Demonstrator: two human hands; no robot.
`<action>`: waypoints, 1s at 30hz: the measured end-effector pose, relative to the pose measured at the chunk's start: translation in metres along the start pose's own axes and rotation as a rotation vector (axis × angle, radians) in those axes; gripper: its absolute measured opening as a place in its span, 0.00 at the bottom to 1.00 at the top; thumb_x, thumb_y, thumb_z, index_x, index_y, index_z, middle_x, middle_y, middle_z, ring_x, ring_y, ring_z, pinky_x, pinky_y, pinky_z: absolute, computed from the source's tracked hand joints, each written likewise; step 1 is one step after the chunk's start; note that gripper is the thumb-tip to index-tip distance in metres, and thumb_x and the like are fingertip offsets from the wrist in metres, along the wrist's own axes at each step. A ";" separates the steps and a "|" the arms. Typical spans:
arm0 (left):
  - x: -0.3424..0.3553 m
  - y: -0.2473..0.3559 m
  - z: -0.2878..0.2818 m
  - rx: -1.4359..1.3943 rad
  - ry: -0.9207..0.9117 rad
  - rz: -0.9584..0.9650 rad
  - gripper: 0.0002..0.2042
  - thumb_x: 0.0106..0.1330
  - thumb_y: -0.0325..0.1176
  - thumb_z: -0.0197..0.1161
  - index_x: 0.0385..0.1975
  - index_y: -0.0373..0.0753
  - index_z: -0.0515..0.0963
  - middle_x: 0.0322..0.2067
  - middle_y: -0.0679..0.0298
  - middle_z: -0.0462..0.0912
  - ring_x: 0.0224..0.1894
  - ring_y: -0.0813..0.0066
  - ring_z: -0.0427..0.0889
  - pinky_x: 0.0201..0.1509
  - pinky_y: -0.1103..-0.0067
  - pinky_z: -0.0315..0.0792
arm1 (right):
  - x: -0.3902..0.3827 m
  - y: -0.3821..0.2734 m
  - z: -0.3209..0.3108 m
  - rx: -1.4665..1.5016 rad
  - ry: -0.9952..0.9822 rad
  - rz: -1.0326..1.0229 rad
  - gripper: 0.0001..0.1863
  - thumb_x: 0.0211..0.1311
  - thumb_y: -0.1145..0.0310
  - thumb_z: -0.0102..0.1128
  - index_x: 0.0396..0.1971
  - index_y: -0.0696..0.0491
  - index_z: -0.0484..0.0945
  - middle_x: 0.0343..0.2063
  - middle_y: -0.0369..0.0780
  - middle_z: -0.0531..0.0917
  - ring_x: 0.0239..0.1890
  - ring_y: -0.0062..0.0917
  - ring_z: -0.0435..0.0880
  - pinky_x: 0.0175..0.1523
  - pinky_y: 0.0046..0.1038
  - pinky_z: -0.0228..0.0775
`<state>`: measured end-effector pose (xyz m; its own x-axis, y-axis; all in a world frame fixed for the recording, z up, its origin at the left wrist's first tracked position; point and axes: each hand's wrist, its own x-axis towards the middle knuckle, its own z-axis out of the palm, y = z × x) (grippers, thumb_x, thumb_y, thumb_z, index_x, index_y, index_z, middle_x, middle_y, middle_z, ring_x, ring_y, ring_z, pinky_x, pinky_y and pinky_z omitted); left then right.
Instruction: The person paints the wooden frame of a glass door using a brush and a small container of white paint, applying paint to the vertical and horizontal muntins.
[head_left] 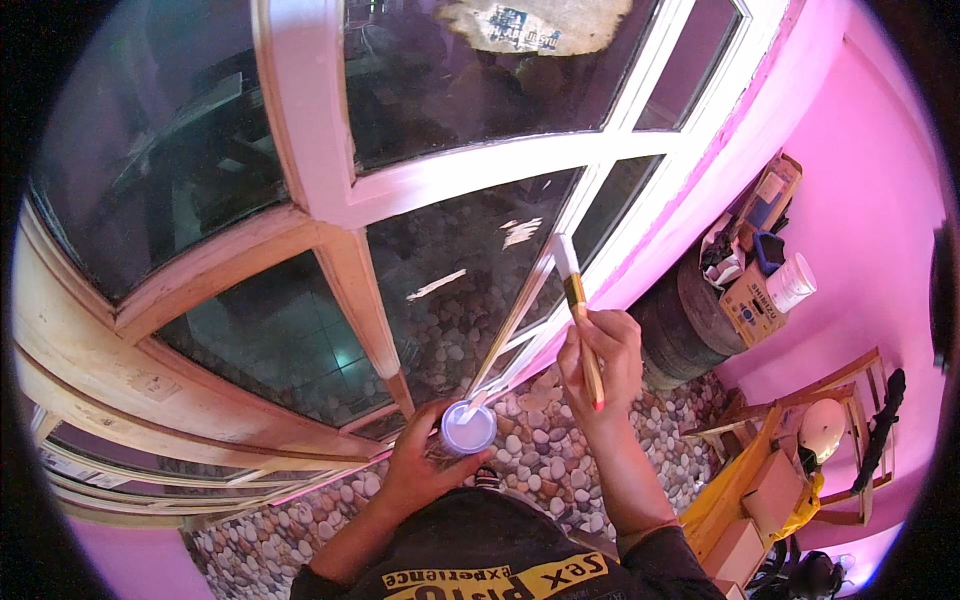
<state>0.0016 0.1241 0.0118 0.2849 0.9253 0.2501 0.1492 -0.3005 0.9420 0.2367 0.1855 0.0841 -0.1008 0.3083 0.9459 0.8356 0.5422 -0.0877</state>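
Brushing white paint along the slim bars of the window frame (470, 171) seems the step in hand: the right hand (603, 362) pinches the paintbrush (575, 291) between its fingers, bristles at a narrow bar, contact unclear, while the left hand's (424, 452) fingers curl around a paint cup (468, 430) below. The next stroke likely calls for keeping bristles off the dark pane (440, 245), already smeared white; a drum (690, 318), cardboard box (752, 306) and white bucket (791, 282) stand to the right, apparently clear of the brush.
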 end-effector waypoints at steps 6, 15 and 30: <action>-0.001 -0.001 0.000 0.018 0.008 0.015 0.34 0.54 0.36 0.79 0.59 0.32 0.71 0.55 0.53 0.76 0.58 0.64 0.77 0.64 0.72 0.70 | -0.037 0.001 0.004 0.027 -0.145 0.106 0.19 0.46 0.84 0.70 0.39 0.57 0.75 0.33 0.44 0.79 0.32 0.38 0.80 0.37 0.36 0.70; -0.001 -0.004 -0.001 -0.023 -0.002 -0.030 0.34 0.54 0.36 0.79 0.59 0.32 0.71 0.55 0.53 0.76 0.59 0.63 0.77 0.64 0.70 0.69 | -0.009 -0.004 -0.005 0.019 -0.169 0.085 0.15 0.51 0.84 0.69 0.38 0.57 0.76 0.30 0.45 0.81 0.33 0.38 0.83 0.36 0.33 0.75; 0.003 -0.013 0.001 -0.015 -0.013 -0.055 0.35 0.53 0.38 0.80 0.59 0.33 0.71 0.56 0.52 0.77 0.60 0.61 0.77 0.64 0.70 0.69 | -0.035 -0.003 -0.012 0.041 -0.251 0.179 0.15 0.50 0.82 0.69 0.38 0.56 0.77 0.31 0.42 0.81 0.31 0.36 0.81 0.35 0.32 0.72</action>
<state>0.0017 0.1307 -0.0002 0.2888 0.9373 0.1954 0.1506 -0.2460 0.9575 0.2444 0.1635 0.0550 -0.0889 0.5824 0.8080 0.8299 0.4919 -0.2632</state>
